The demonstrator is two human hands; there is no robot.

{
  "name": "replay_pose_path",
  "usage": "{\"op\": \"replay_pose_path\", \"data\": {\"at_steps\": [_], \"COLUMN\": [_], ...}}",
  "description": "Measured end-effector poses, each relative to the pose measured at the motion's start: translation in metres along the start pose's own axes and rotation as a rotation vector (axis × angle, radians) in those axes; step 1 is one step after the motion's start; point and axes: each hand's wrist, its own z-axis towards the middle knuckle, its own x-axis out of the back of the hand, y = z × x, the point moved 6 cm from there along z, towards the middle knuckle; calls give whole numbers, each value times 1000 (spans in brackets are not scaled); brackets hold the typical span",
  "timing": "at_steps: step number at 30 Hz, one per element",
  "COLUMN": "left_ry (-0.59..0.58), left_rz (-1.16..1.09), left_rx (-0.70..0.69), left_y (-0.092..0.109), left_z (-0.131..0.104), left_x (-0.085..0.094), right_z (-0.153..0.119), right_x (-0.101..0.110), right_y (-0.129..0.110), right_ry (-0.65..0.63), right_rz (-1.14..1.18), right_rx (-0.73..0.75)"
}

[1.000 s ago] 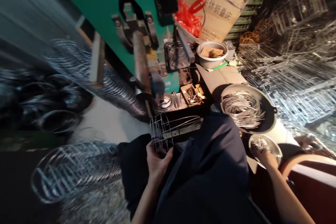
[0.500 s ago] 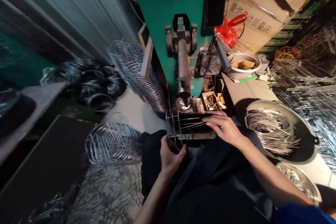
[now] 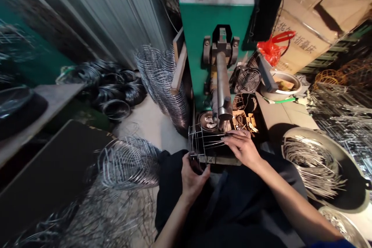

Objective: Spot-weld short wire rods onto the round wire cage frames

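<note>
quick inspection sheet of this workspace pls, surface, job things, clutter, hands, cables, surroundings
surface: small bench in front of the green machine, partly bare, dusty.
job's things: wire cage with wires running right, set under the machine's arm.
clutter: pan of cut wires, metal bowl, white bowl, box of small parts, fan, red bag.
grippers: left hand grips the cage's lower rim; right hand pinches the wires at its side.
cables: one thin cable on the wall behind the machine.
surroundings: wire frame stacks, black coils, cardboard box, corrugated wall.
</note>
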Motion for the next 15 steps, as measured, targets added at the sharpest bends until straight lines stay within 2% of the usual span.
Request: {"op": "replay_pose_path", "data": {"at_steps": [4,8,15], "left_ry": [25,63,85], "left_rz": [13,39,-9], "left_rx": [-29,-71,-27], "left_y": [-1,2,5], "left_z": [7,13,19], "left_x": [-1,2,2], "right_z": [10,15,25], "right_x": [2,2,1], "right_y": [2,3,6], "right_ry": [63,118,156], "right_rz": [76,73,73], "right_rx": [7,82,120]}}
